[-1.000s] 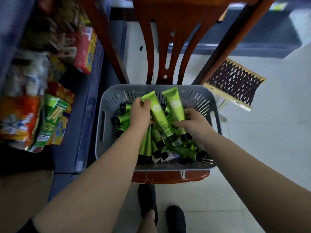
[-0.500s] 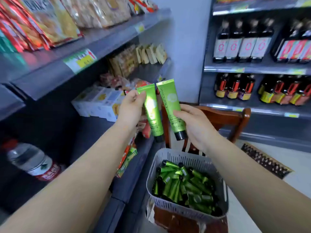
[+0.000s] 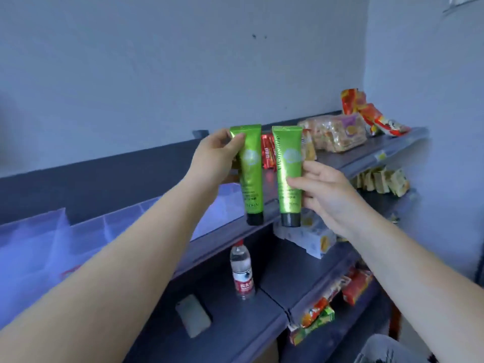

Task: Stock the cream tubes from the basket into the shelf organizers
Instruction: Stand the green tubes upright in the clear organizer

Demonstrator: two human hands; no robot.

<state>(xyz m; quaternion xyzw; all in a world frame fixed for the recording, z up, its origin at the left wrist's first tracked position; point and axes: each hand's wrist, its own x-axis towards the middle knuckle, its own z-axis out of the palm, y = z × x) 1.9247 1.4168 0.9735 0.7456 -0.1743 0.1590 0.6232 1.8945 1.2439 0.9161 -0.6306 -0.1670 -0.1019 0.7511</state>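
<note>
- In front of the top shelf (image 3: 361, 159), the left hand (image 3: 214, 155) pinches one green tube (image 3: 250, 174) near its flat top end, thumb across the front, black cap pointing down.
- The right hand (image 3: 324, 192) grips a second green tube (image 3: 289, 174) at its middle, also cap down, just beside the first and not touching it.
- Clear organizers (image 3: 86, 231) sit on the shelf at the left, behind the left forearm.
- A water bottle (image 3: 242, 271) stands on the shelf below; snack packs (image 3: 332, 136) lie at the right.
- The basket's rim (image 3: 379, 349) shows at the bottom right.
</note>
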